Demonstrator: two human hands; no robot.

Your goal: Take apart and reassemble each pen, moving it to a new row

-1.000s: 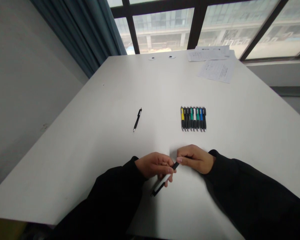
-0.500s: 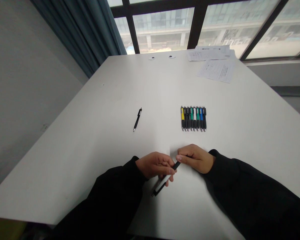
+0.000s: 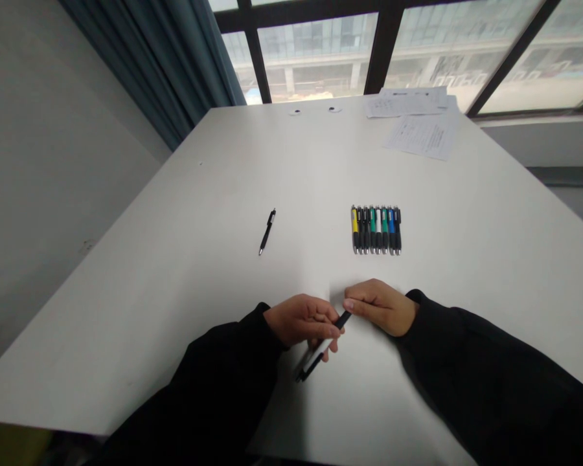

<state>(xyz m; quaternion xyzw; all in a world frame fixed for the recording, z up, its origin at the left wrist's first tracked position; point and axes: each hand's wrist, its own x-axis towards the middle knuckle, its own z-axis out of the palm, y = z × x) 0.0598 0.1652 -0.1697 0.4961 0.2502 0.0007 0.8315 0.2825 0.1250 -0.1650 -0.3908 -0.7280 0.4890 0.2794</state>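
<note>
A white and black pen (image 3: pixel 315 356) slants between my two hands near the front of the table. My left hand (image 3: pixel 304 320) closes round its middle, thumb on top. The fingers of my right hand (image 3: pixel 379 307) pinch its black upper-right end, and that tip is hidden by them. The clip end points down towards me. Ahead of my left hand lies a single black pen (image 3: pixel 267 232). Beyond my right hand, several pens (image 3: pixel 377 223) lie side by side in a tight row, with yellow, black, green, white and blue barrels.
The white table (image 3: pixel 184 272) reaches back to the window (image 3: pixel 320 55). Printed papers (image 3: pixel 420 136) lie at its far right corner. Two small white pieces with dark spots (image 3: pixel 334 110) sit along the back edge. A blue curtain (image 3: pixel 175 65) hangs at the left.
</note>
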